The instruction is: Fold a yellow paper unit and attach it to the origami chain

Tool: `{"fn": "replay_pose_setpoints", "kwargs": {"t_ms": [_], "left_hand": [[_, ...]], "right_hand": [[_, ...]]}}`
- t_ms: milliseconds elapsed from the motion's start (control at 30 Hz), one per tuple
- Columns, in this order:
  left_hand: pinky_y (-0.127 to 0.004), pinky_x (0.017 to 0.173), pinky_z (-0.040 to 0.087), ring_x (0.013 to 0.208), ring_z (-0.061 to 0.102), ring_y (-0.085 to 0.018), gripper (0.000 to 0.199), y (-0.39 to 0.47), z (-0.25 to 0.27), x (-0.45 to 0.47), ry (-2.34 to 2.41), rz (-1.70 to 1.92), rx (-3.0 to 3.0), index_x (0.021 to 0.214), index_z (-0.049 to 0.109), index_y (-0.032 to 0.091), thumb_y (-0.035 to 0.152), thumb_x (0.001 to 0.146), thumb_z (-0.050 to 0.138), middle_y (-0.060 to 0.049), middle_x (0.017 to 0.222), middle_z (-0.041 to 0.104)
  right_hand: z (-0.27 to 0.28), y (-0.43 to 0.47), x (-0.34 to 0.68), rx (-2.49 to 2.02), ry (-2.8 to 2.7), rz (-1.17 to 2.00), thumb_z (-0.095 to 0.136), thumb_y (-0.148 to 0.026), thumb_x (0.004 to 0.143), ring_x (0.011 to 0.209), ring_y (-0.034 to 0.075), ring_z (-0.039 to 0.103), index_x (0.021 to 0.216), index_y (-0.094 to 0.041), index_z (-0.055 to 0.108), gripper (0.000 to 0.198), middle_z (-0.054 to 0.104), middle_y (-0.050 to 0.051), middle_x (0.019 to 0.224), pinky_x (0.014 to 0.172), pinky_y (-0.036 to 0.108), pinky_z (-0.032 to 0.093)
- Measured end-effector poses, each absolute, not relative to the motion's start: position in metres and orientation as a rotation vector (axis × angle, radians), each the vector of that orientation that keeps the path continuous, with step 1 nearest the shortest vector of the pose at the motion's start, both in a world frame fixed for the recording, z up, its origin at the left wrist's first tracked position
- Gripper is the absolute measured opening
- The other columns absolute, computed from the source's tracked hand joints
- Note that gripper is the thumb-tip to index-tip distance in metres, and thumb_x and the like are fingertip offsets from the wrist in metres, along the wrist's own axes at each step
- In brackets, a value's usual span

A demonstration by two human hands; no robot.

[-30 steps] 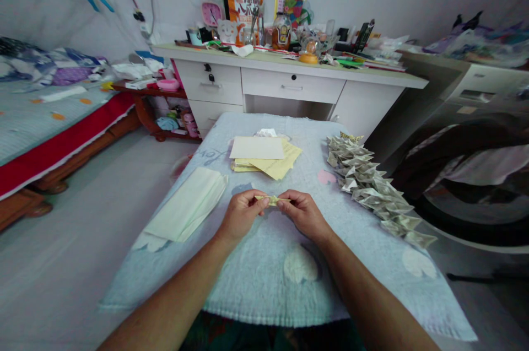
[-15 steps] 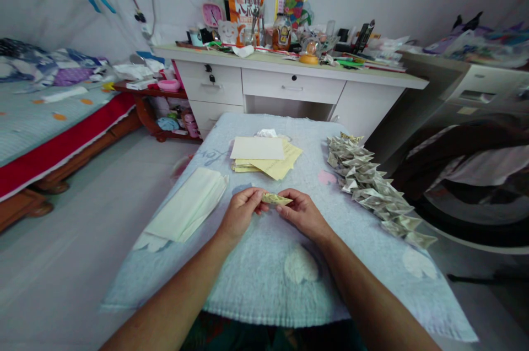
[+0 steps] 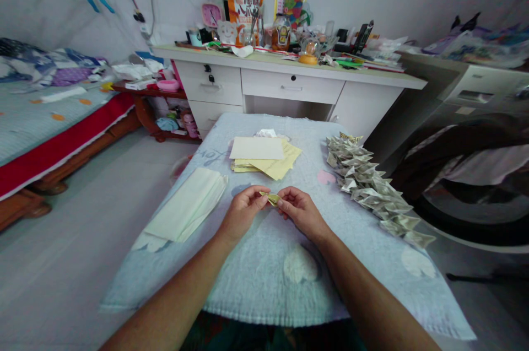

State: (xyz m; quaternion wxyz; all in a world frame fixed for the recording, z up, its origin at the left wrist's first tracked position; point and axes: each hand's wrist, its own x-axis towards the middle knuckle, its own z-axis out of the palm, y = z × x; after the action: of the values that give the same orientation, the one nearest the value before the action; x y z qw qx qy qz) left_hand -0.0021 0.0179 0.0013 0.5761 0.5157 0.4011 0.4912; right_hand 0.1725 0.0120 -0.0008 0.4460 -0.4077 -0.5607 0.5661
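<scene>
Between my fingertips is a small piece of folded yellow paper [image 3: 271, 198], with dark print on it. My left hand [image 3: 247, 209] pinches its left end, and my right hand [image 3: 301, 209] pinches the right end. Both hands are just above the cloth-covered table [image 3: 256, 263]. Beyond them lies a stack of yellow paper sheets [image 3: 285, 161] with a cream card [image 3: 257, 148] on top. To the left rests a pile of pale green-white paper [image 3: 188, 205]. Over on the right, many folded paper pieces [image 3: 367, 185] with pointed tips stand in a long, tightly packed cluster.
A white desk [image 3: 289, 86] crowded with jars, a snack bag [image 3: 244, 6] and a pink clock [image 3: 211, 15] stands behind the table. At right is a washing machine [image 3: 475, 92] with cloth in its door. A bed [image 3: 61, 119] is at left.
My hands have come slightly closer together. The folded paper has turned between my fingers, and its pointed right end is now covered by my right fingers.
</scene>
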Motion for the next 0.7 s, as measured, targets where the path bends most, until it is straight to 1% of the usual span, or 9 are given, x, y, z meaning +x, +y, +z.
{"fn": "replay_pose_setpoints", "kwargs": {"t_ms": [100,200,333,500,700], "left_hand": [[-0.032,0.081,0.049,0.086,0.064,-0.018,0.038,0.017,0.001,-0.001,0.847,1.159,1.098,0.103,0.062,0.015,0.027,0.070,0.074,-0.006,0.091,0.070],[-0.031,0.081,0.049,0.084,0.064,-0.017,0.040,0.018,0.000,-0.001,0.810,1.139,1.061,0.103,0.061,0.015,0.024,0.067,0.076,-0.004,0.090,0.070],[-0.028,0.078,0.049,0.079,0.063,-0.014,0.036,0.018,-0.001,-0.001,0.834,1.132,1.080,0.100,0.063,0.016,0.023,0.067,0.076,-0.002,0.086,0.069],[-0.029,0.080,0.048,0.083,0.062,-0.015,0.034,0.019,-0.004,-0.002,0.835,1.105,1.158,0.103,0.064,0.016,0.023,0.071,0.074,-0.004,0.089,0.068],[-0.029,0.084,0.047,0.089,0.061,-0.016,0.033,0.019,-0.010,-0.002,0.805,1.050,1.271,0.105,0.065,0.018,0.024,0.073,0.072,-0.005,0.095,0.068]], "right_hand": [[-0.001,0.012,0.170,-0.979,-1.361,1.431,0.070,-0.045,0.075,0.058,0.009,0.050,0.085,-0.018,0.056,0.031,0.054,-0.003,0.066,0.050,0.020,0.042],[-0.001,0.011,0.167,-0.952,-1.331,1.470,0.072,-0.044,0.073,0.059,0.010,0.052,0.083,-0.019,0.055,0.032,0.055,-0.003,0.067,0.052,0.021,0.043],[0.002,0.010,0.168,-0.937,-1.379,1.449,0.072,-0.043,0.074,0.062,0.010,0.051,0.081,-0.018,0.055,0.031,0.056,-0.002,0.070,0.057,0.022,0.041],[0.006,0.008,0.171,-1.022,-1.473,1.308,0.063,-0.041,0.081,0.055,0.009,0.046,0.082,-0.017,0.057,0.024,0.053,-0.003,0.065,0.052,0.022,0.036],[0.003,0.006,0.166,-1.132,-1.588,1.089,0.063,-0.033,0.080,0.054,0.010,0.047,0.078,-0.018,0.057,0.016,0.053,-0.003,0.060,0.052,0.021,0.037]]}}
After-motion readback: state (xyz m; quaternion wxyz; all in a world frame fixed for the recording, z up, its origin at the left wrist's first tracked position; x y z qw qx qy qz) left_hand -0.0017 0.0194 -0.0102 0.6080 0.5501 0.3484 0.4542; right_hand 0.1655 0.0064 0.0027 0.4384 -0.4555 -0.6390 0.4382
